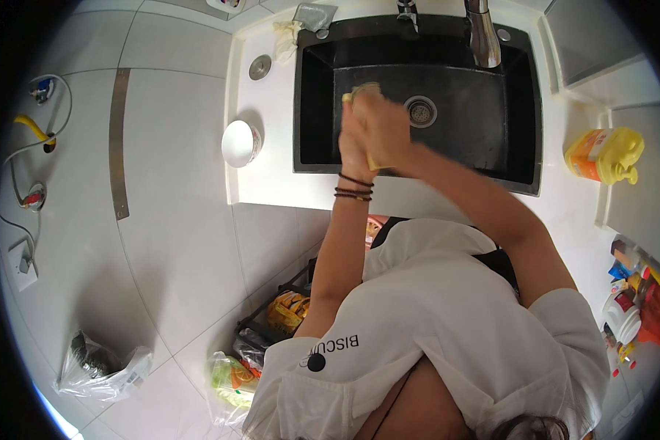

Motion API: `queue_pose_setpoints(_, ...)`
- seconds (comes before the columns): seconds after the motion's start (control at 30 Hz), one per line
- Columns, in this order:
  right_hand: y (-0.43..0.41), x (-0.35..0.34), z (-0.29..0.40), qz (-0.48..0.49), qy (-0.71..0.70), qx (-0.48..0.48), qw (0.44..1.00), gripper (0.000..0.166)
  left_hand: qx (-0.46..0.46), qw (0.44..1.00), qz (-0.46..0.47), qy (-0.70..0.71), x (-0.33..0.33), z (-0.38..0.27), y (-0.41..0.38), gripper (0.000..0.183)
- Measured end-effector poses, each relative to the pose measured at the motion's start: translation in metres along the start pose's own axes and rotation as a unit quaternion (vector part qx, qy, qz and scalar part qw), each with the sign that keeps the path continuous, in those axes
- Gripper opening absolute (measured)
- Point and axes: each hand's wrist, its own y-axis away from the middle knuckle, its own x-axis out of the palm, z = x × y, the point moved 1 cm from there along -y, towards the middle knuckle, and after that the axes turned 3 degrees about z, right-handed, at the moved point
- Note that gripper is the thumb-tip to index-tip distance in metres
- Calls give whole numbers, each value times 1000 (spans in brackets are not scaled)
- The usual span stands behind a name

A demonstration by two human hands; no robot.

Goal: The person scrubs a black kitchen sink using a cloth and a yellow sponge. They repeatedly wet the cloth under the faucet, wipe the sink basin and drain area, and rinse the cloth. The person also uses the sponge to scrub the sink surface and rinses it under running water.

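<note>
My left hand (353, 144), with dark beaded bracelets at its wrist, is raised above the left part of the black sink (462, 99). My right hand (388, 126) is pressed against it from the right, fingers wrapped over. Between the two palms is a pale yellow cloth (380, 163); only its edges show at the top and bottom of the grip. Motion blur and the fingers hide most of it. Right of the hands, the round drain strainer (420, 112) shows in the sink floor.
A chrome faucet (483, 38) reaches over the sink's back right. On the left counter stand a white bowl (240, 144) and a round metal cap (260, 67); a crumpled pale cloth (286, 41) lies behind. A yellow pump bottle (605, 155) is at right.
</note>
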Motion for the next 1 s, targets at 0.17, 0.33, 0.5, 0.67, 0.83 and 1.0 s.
queue_pose_setpoints(0.17,-1,3,-19,10,-72,-12,997,19,14,988,-153,-27,23,9,0,47)
queue_pose_setpoints(0.33,-49,3,-82,84,-139,239,957,17,48,976,-176,-115,55,3,16,48)
queue_pose_setpoints(0.5,-9,-46,-102,105,-608,431,658,46,42,990,-125,-57,37,-26,13,46)
queue_pose_setpoints(0.67,3,-53,-79,288,-440,297,797,47,58,987,-146,-44,34,-28,11,46)
queue_pose_setpoints(0.83,25,-32,-117,239,-303,152,910,36,56,987,-149,-35,37,-28,6,48)
queue_pose_setpoints(1.0,1,-20,-73,108,-241,258,929,22,23,985,-170,-34,28,-11,2,49)
